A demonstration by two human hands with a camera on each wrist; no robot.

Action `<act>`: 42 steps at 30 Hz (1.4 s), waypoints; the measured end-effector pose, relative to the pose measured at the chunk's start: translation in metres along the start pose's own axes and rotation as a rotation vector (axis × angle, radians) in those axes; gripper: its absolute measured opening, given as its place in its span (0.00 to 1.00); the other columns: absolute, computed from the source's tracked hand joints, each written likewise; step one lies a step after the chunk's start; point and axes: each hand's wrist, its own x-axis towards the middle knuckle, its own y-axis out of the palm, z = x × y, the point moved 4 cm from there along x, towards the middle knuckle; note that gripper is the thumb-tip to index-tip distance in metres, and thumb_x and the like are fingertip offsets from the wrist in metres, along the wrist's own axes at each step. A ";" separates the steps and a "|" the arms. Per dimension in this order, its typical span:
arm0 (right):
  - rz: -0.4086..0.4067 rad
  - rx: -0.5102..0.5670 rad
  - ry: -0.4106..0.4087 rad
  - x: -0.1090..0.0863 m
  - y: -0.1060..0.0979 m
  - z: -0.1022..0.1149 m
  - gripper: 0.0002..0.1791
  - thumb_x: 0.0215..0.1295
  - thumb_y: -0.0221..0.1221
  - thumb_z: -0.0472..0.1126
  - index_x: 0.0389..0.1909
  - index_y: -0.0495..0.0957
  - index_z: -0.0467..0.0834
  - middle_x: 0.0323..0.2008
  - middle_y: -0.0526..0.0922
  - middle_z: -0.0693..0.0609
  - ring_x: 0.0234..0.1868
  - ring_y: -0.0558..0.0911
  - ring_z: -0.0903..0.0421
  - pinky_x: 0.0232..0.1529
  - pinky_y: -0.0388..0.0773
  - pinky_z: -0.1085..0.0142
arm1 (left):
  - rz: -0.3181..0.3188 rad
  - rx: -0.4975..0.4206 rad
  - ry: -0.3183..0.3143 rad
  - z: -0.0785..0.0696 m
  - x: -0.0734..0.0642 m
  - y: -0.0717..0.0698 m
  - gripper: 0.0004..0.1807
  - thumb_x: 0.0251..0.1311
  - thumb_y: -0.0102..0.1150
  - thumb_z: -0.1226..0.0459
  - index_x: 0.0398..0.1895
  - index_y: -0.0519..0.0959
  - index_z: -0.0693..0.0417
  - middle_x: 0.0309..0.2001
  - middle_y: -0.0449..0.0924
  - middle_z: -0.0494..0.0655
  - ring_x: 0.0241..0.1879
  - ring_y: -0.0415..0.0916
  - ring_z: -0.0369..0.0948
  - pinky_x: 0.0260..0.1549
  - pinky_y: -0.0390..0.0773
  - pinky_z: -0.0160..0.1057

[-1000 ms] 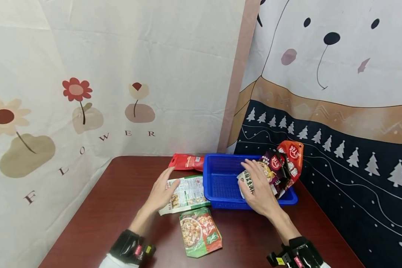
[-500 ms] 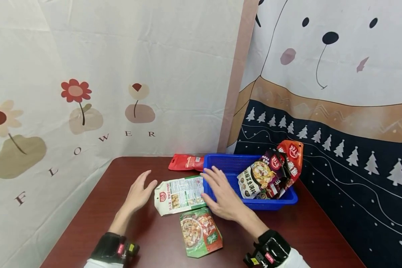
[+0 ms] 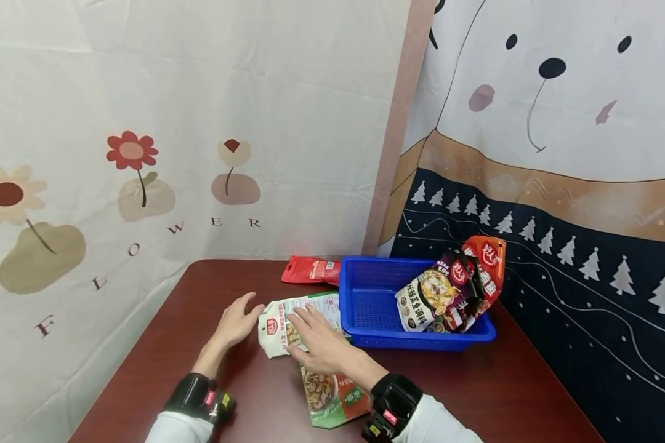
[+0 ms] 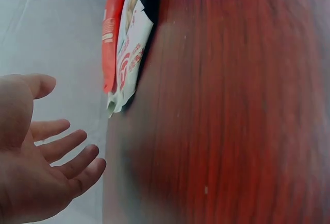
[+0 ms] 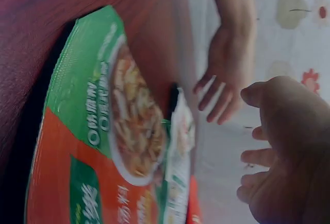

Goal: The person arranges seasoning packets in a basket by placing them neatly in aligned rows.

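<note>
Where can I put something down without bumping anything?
Bare table shows between the left hand and the table's left edge, and right of the right sleeve, in front of the blue basket. The basket's left half is bare too. It's crowded mid-table, where the right hand hovers over packets, and in the basket's right half, heaped with pouches.

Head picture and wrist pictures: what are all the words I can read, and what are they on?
"FLOWER": spread-out letters on the wall cloth.
"酸菜鱼调料": on the purple-and-white packet; its other print is too small.
Too small or blurred to read surely: the writing on the green packet, white packet, red packet and orange packet, and the tiny wristband labels.
</note>
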 end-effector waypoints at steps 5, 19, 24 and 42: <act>0.060 -0.035 0.088 0.013 0.022 -0.005 0.39 0.86 0.56 0.58 0.87 0.65 0.42 0.87 0.66 0.38 0.91 0.63 0.36 0.92 0.60 0.43 | 0.004 -0.033 0.031 0.013 0.015 0.015 0.37 0.82 0.56 0.49 0.81 0.71 0.68 0.73 0.80 0.72 0.70 0.84 0.66 0.70 0.83 0.64; 0.118 -0.030 0.216 0.019 0.045 -0.018 0.40 0.78 0.63 0.66 0.83 0.70 0.51 0.84 0.70 0.43 0.86 0.68 0.36 0.84 0.69 0.33 | -0.024 -0.045 -0.053 0.053 0.047 0.048 0.30 0.65 0.72 0.51 0.61 0.87 0.64 0.45 0.94 0.54 0.45 0.88 0.46 0.41 0.85 0.41; 0.150 -0.018 0.225 0.019 0.048 -0.020 0.44 0.76 0.66 0.66 0.86 0.67 0.53 0.87 0.65 0.43 0.89 0.65 0.35 0.87 0.66 0.34 | 0.047 -0.227 -0.129 0.017 0.018 0.030 0.16 0.66 0.73 0.60 0.45 0.88 0.68 0.29 0.87 0.50 0.28 0.80 0.40 0.26 0.77 0.34; -0.180 -0.176 0.143 0.020 0.039 -0.024 0.40 0.70 0.72 0.42 0.81 0.69 0.46 0.78 0.77 0.40 0.78 0.80 0.37 0.77 0.81 0.42 | 0.026 -0.593 -0.187 -0.022 0.009 0.002 0.28 0.75 0.67 0.66 0.71 0.77 0.77 0.53 0.93 0.67 0.41 0.89 0.36 0.40 0.87 0.30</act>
